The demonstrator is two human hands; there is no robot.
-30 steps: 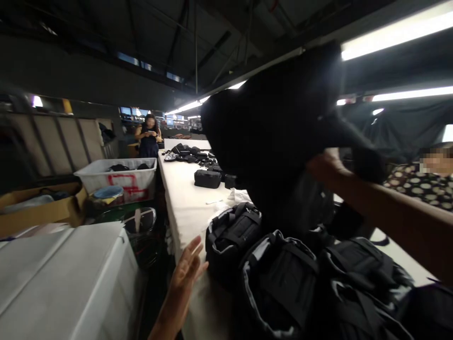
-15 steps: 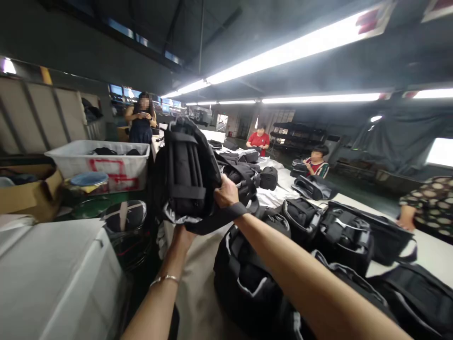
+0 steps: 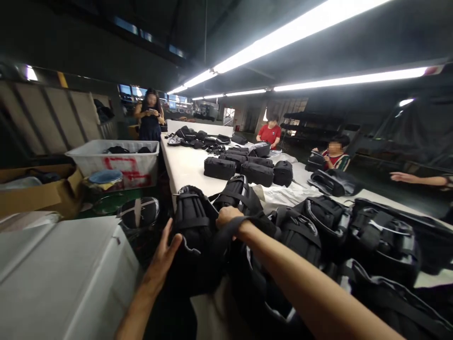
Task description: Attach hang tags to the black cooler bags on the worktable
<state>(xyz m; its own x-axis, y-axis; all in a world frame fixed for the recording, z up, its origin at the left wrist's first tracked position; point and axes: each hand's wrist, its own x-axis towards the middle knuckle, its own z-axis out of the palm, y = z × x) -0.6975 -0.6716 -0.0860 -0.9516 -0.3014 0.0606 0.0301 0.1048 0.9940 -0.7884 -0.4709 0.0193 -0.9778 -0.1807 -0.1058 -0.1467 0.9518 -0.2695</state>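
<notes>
A black bag [image 3: 193, 226] with padded ribs and a cross strap stands at the near left edge of the table. Against its left side rests my left hand [image 3: 166, 250], thumb and fingers spread apart. My right hand [image 3: 228, 217] is closed at the bag's upper right side, and a wide black strap [image 3: 231, 229] loops over that wrist. Just behind the right hand is another black bag [image 3: 242, 193]. More black bags with grey trim, among them one [image 3: 299, 231] to the right of the hand, stand close together.
Black cases [image 3: 219, 168] and small items lie farther up the white table [image 3: 186, 165]. To the left are a white box [image 3: 63, 264], a carton [image 3: 63, 193] and a plastic tub [image 3: 113, 146]. Several people are around the table; one's hand [image 3: 403, 177] reaches in at right.
The held bag has come down from the air to the near table edge. My left hand has moved from beneath it to its left side. The person's hand at right has lifted off the bag there.
</notes>
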